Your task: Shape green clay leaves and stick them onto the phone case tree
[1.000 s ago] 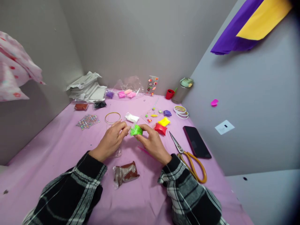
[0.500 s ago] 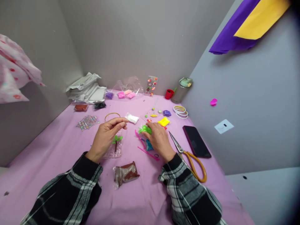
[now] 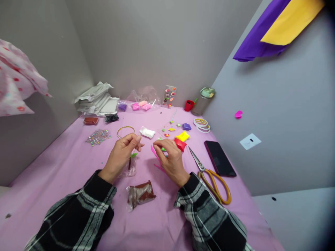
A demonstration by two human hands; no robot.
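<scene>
1. Fingertips of the bare left hand (image 3: 118,157) are drawn together, thumb against forefinger; whether they pinch a tiny piece, I cannot tell.
2. Thumb and forefinger of the bare right hand (image 3: 170,159) curl toward the left hand, their tips close; what, if anything, sits between them is too small to make out. Both hands hang apart above the pink cloth (image 3: 167,223).
3. Beneath the left hand, and partly hidden by it, lies the clear, patterned flat panel (image 3: 132,170) bearing a small palm-like figure with a dark brown stem (image 3: 129,164) and bright green leaf (image 3: 134,154).
4. That stem's long axis runs nearly straight away from the person, its leafy end farther off. From the left fingertips it lies below and toward the person; the left hand is clearly nearer, the right being across a gap.
5. Just beside the right thumb is a slim pink plastic strip (image 3: 153,151), slanting. Bright green material (image 3: 163,149) shows behind the right fingers.
</scene>
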